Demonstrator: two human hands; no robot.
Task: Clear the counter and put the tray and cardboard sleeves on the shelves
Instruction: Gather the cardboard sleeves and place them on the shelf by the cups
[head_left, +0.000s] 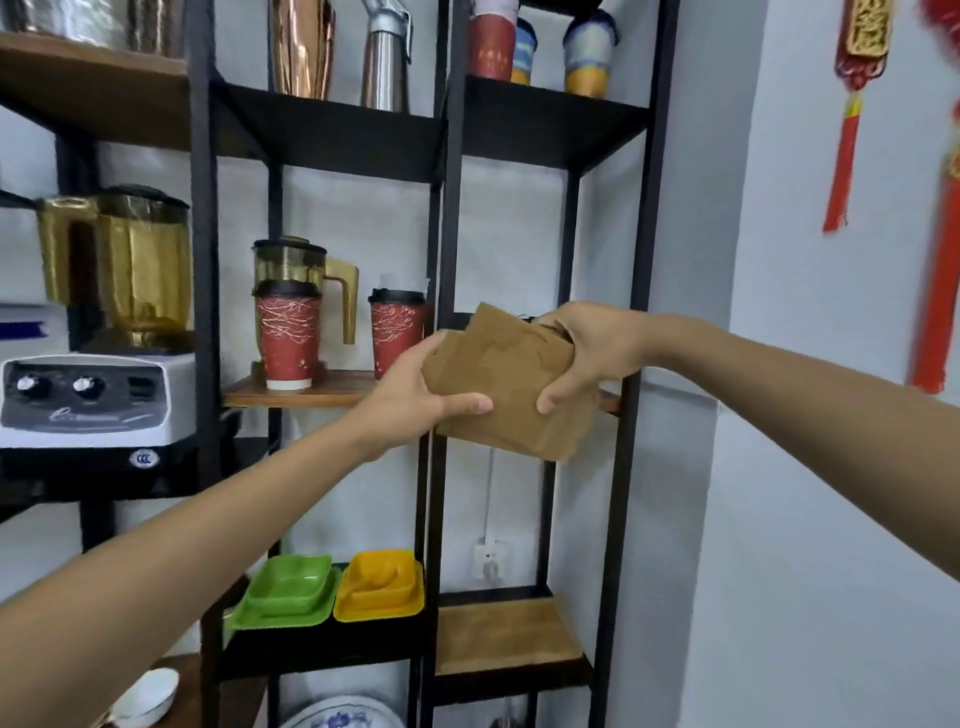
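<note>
Both hands raised in front of a black metal shelving unit (454, 218), sharing one stack of brown cardboard sleeves (506, 379). Left hand (415, 397) closed on the stack's left edge, thumb across the near face, fingers hidden behind. Right hand (587, 353) closed on the right side, thumb over the near face, fingers wrapped round the far top corner. Each grip shut firmly on the sleeves. Stack flat and slightly fanned, tilted with the lower right corner dipping, held in the air just in front of the wooden shelf board (322, 389) at mid height, overlapping the upright post between the two bays. Not resting on any shelf.

On that board, left of the stack: two red paper cups with black lids (287, 338) (394, 332), the right one just beside the left hand, and behind the left cup a smoky pitcher with a gold handle (306, 270). Further left, a blender (111, 322) with a gold jug on a white base with two knobs. One shelf up: a copper vessel (304, 47), a steel bottle (385, 57), and upturned patterned cups (491, 47) in the right bay. Lower down: a green square dish (285, 590) touching a yellow one (382, 584), and to their right a bare wooden shelf (506, 636). Near the bottom edge, a white bowl (145, 696) and a blue-patterned plate (343, 719). On the right wall, red hanging ornaments (852, 104).
</note>
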